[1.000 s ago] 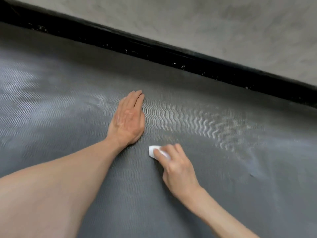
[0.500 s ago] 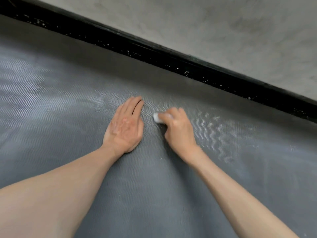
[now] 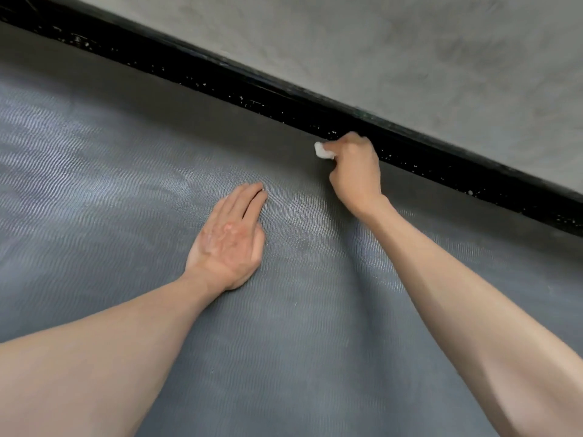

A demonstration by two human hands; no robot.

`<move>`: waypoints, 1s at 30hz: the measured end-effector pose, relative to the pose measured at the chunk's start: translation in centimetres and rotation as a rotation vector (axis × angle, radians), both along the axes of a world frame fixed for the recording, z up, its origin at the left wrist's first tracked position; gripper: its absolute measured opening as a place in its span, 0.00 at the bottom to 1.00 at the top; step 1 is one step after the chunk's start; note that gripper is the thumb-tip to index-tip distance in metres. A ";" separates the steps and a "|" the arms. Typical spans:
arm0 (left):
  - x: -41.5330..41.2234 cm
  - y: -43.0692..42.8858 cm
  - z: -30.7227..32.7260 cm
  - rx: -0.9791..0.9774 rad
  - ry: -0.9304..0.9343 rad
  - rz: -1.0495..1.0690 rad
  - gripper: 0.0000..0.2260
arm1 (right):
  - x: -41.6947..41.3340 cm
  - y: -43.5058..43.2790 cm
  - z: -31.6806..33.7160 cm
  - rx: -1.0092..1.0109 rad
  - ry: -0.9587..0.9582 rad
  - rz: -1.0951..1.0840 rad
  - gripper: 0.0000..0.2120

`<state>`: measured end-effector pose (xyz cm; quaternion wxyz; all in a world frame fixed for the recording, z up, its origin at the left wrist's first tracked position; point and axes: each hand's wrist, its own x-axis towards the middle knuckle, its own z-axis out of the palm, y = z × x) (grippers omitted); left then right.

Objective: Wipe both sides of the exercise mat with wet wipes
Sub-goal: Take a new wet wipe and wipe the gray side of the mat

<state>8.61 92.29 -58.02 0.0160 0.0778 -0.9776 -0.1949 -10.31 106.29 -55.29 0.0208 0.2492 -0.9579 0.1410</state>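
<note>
Rests left hand (image 3: 228, 241) flat on the grey ribbed mat (image 3: 94, 216), fingers straight and together, pointing toward 1 o'clock. Grips a small white wipe (image 3: 322, 151) in right hand (image 3: 355, 170), at 1 o'clock from the left hand, near the mat's far edge. Shows a black baseboard (image 3: 220, 77) running 10 to 4 o'clock just beyond, with a grey wall (image 3: 410, 42) above.

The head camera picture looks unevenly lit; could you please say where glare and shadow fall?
In the head view, pale sheen streaks the mat left of the left hand; a soft shadow lies beside the right forearm; the wet wipe in the right hand looks slightly washed out.
</note>
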 end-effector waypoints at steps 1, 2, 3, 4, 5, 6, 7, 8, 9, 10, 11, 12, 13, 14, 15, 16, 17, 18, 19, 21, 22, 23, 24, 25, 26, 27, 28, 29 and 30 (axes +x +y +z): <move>0.0 -0.1 0.0 -0.002 0.001 -0.001 0.25 | 0.0 -0.4 0.1 -0.013 -0.001 -0.031 0.26; 0.0 -0.1 0.0 -0.002 0.001 -0.002 0.24 | 0.7 -0.4 0.2 -0.029 0.006 -0.029 0.26; 0.0 -0.1 0.0 -0.001 0.002 -0.002 0.24 | 1.7 -0.1 -0.1 -0.037 0.025 0.012 0.25; 0.0 -0.1 0.0 -0.002 0.004 -0.003 0.24 | 2.9 0.7 -0.4 -0.039 0.038 0.062 0.24; 0.0 -0.1 0.0 -0.002 0.005 -0.008 0.24 | 4.0 1.7 -0.7 -0.041 0.047 0.111 0.23; 0.0 0.0 0.1 -0.002 0.006 -0.010 0.24 | 4.2 2.6 -0.8 -0.035 0.049 0.152 0.22; 0.0 0.0 0.2 -0.001 0.007 -0.009 0.24 | 3.6 2.9 -0.7 -0.017 0.042 0.178 0.22; 0.0 0.1 0.2 0.001 0.008 -0.009 0.24 | 2.5 2.9 -0.5 0.003 0.025 0.167 0.23; 0.0 0.1 0.2 0.003 0.009 -0.010 0.24 | 1.3 2.6 -0.3 0.019 0.018 0.123 0.25; 0.0 0.1 0.2 0.003 0.010 -0.008 0.24 | 0.4 2.3 -0.1 0.029 0.019 0.066 0.26; -0.1 0.0 0.3 0.002 0.010 -0.007 0.24 | -0.1 2.0 0.0 0.020 0.023 0.009 0.27; -0.1 0.0 0.3 0.001 0.010 -0.010 0.23 | 0.2 1.9 -0.1 -0.011 0.025 -0.023 0.27; -0.1 -0.1 0.3 -0.001 0.012 -0.012 0.23 | 1.0 2.0 -0.3 -0.045 0.038 -0.025 0.26; -0.1 -0.1 0.2 -0.001 0.014 -0.015 0.23 | 2.4 2.5 -0.5 -0.072 0.059 -0.003 0.25; -0.1 -0.1 0.2 -0.001 0.015 -0.019 0.23 | 3.8 3.3 -1.0 -0.085 0.074 0.033 0.24; -0.1 -0.1 0.2 -0.002 0.012 -0.021 0.23 | 5.2 4.3 -1.3 -0.087 0.082 0.077 0.23; -0.1 -0.1 0.2 -0.003 0.011 -0.022 0.23 | 5.8 5.2 -1.4 -0.081 0.087 0.117 0.22; -0.1 -0.1 0.2 -0.005 0.015 -0.021 0.23 | 5.6 5.8 -1.2 -0.073 0.082 0.147 0.22; -0.2 -0.1 0.2 -0.006 0.020 -0.023 0.23 | 4.8 5.9 -1.0 -0.063 0.077 0.148 0.22; -0.1 0.0 0.2 -0.006 0.030 -0.026 0.23 | 2.7 5.5 -0.6 -0.040 0.063 0.066 0.23; -0.1 0.0 0.2 -0.008 0.035 -0.024 0.23 | 1.9 5.2 -0.5 -0.040 0.062 0.011 0.24; -0.1 -0.1 0.2 -0.012 0.037 -0.022 0.22 | 1.7 4.9 -0.4 -0.044 0.057 -0.022 0.25; -0.1 -0.1 0.2 -0.015 0.037 -0.023 0.22 | 2.2 4.9 -0.5 -0.052 0.063 -0.022 0.24; -0.2 -0.1 0.3 -0.015 0.037 -0.025 0.22 | 3.3 5.1 -0.5 -0.062 0.076 0.004 0.24; -0.2 -0.1 0.2 -0.014 0.040 -0.027 0.22 | 4.9 5.6 -0.6 -0.069 0.085 0.048 0.22; -0.2 -0.1 0.2 -0.012 0.042 -0.029 0.23 | 6.8 6.3 -0.7 -0.081 0.085 0.096 0.21; -0.2 -0.1 0.2 -0.013 0.043 -0.028 0.23 | 8.7 7.3 -0.8 -0.092 0.077 0.143 0.19; -0.2 -0.1 0.2 -0.015 0.041 -0.028 0.23 | 10.5 8.3 -0.7 -0.099 0.062 0.187 0.18; -0.2 -0.1 0.2 -0.018 0.037 -0.029 0.23 | 11.8 9.1 -0.6 -0.098 0.043 0.222 0.18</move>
